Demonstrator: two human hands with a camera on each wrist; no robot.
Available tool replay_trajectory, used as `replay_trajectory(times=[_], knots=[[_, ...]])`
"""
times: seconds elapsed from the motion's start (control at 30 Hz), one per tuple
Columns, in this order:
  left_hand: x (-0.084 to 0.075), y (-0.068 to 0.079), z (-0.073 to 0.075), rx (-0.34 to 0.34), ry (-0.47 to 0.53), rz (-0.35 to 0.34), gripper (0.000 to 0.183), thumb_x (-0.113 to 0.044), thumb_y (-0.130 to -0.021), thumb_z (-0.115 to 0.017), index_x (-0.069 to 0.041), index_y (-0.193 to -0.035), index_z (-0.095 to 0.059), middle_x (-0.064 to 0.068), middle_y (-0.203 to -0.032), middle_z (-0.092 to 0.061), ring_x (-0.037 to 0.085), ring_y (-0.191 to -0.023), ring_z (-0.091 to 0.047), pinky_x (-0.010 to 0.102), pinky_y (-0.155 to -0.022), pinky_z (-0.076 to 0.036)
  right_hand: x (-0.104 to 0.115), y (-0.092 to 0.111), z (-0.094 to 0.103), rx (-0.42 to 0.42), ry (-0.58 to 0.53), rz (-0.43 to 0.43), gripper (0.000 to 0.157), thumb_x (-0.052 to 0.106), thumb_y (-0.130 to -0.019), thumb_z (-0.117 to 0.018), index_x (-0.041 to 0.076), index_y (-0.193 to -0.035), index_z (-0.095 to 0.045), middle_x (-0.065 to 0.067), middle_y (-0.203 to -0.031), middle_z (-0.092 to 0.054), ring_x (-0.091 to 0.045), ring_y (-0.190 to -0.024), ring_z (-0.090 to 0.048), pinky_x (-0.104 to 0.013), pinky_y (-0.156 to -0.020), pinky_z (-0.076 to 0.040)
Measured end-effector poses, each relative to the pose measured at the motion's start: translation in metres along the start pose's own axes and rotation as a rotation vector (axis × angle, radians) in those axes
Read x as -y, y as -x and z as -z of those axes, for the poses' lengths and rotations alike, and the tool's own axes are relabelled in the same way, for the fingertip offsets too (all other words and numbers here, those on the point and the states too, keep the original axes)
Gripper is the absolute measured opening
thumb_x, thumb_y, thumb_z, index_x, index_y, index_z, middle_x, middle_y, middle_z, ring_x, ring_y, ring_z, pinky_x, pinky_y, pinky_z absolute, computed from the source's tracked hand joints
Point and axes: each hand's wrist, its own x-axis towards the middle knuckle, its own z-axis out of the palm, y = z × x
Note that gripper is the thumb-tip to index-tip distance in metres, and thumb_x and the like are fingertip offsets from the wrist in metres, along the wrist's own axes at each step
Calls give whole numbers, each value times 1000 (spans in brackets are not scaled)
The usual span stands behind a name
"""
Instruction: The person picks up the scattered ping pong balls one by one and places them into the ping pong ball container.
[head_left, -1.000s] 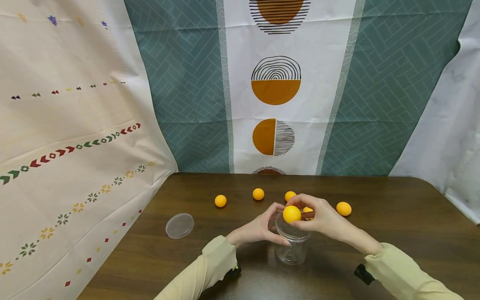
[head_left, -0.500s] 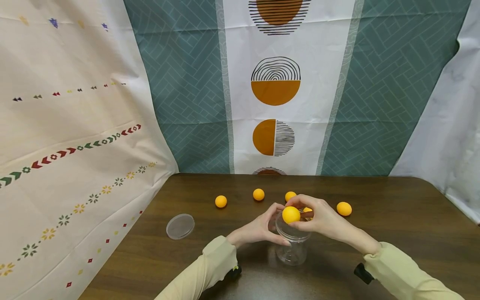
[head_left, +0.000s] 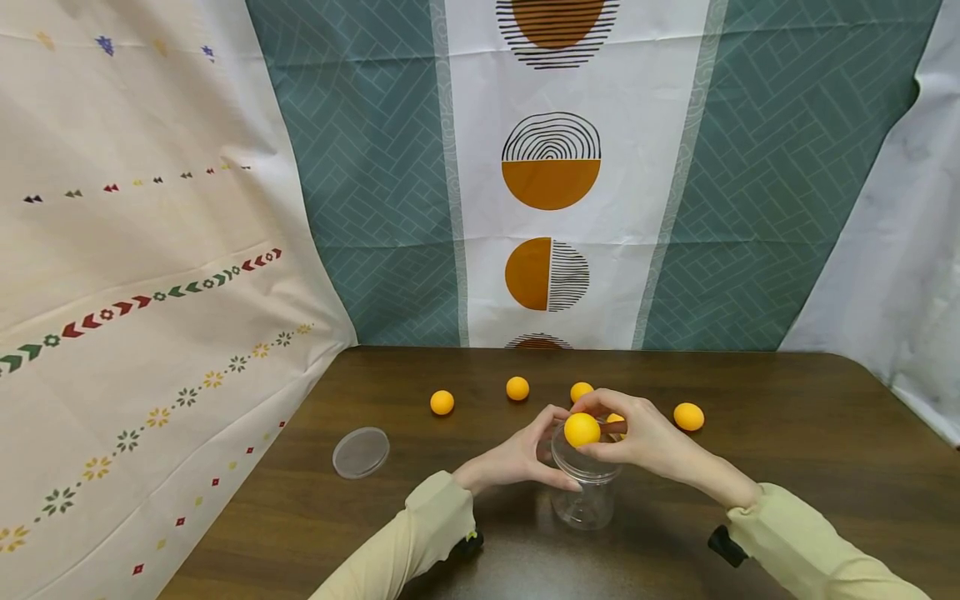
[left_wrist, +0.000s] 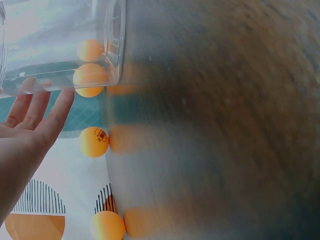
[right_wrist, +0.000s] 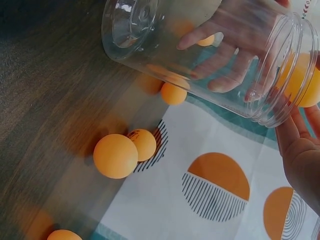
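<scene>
A clear, lidless plastic jar [head_left: 583,507] stands upright on the table. My left hand [head_left: 519,457] grips its upper part from the left, thumb at the front and fingers round the far side. Through the jar wall, those fingers [right_wrist: 240,67] show in the right wrist view. At the jar's mouth my right hand [head_left: 641,432] pinches an orange ping-pong ball [head_left: 582,430] between thumb and fingers. The right wrist view has this ball [right_wrist: 309,82] right at the threaded rim. Behind the right hand another ping-pong ball [head_left: 617,423] is partly hidden.
More orange ping-pong balls lie along the back of the brown table [head_left: 300,517]: one ball [head_left: 442,402] to the left, another ball [head_left: 517,388], a third ball [head_left: 581,392], and a ball [head_left: 688,417] to the right. A round clear lid [head_left: 361,452] lies at the left. Fabric curtains [head_left: 375,167] hang behind.
</scene>
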Motion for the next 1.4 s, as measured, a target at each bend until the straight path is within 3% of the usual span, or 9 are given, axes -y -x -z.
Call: replay_trajectory(times=[0.1, 0.27, 0.5, 0.63, 0.97, 1.13, 1.4], knots=[[13, -3, 1, -4, -6, -5, 61, -19, -79, -69, -26, -125, -30, -9, -127, -38, 10, -115, -39, 35, -87, -39, -1, 0, 0, -2, 15, -2, 39, 8, -73, -76, 8, -107, -56, -1, -101, -58, -20, -90, -55, -34, -74, -48], [11, -2, 1, -5, -6, -5, 62, -18, -79, -70, -26, -125, -30, -8, -128, -38, 10, -115, -39, 35, -88, -39, -1, 1, 1, 0, 29, 4, 39, 10, -73, -76, 8, -107, -57, -2, -102, -58, -21, -90, -56, -36, -75, -48], [-4, 2, 0, 2, 0, -24, 62, -19, -78, -70, -17, -126, -31, 7, -127, -42, 16, -117, -39, 37, -87, -38, 1, 1, 2, 6, -9, 19, 41, 12, -73, -76, 4, -109, -56, -7, -103, -58, -27, -91, -56, -37, -76, -48], [-17, 5, -2, 12, 0, -21, 61, -19, -79, -69, -13, -126, -30, 7, -127, -41, 16, -117, -38, 37, -88, -37, 1, 1, 2, 4, -8, 6, 42, 10, -73, -76, 4, -109, -56, -7, -103, -58, -26, -92, -56, -36, -77, -47], [-19, 6, -2, 16, 2, -26, 62, -17, -79, -69, -14, -127, -29, 4, -128, -40, 13, -117, -37, 35, -88, -37, -1, 1, 3, -24, 4, 39, 41, 7, -72, -76, 3, -108, -57, -8, -102, -58, -26, -91, -57, -37, -76, -47], [-13, 3, -1, 19, 18, -20, 63, -15, -79, -69, -11, -128, -28, 8, -128, -40, 14, -115, -39, 36, -88, -37, -2, 1, 4, -46, -2, 61, 42, 7, -72, -76, 4, -108, -57, -8, -101, -59, -26, -91, -58, -38, -76, -47], [12, -2, 1, 11, 8, -29, 64, -18, -79, -70, -23, -127, -29, 0, -129, -40, 10, -116, -38, 35, -88, -38, -2, 2, 5, -52, -32, 64, 42, 5, -72, -76, 2, -110, -56, -9, -103, -59, -26, -93, -57, -37, -79, -46]])
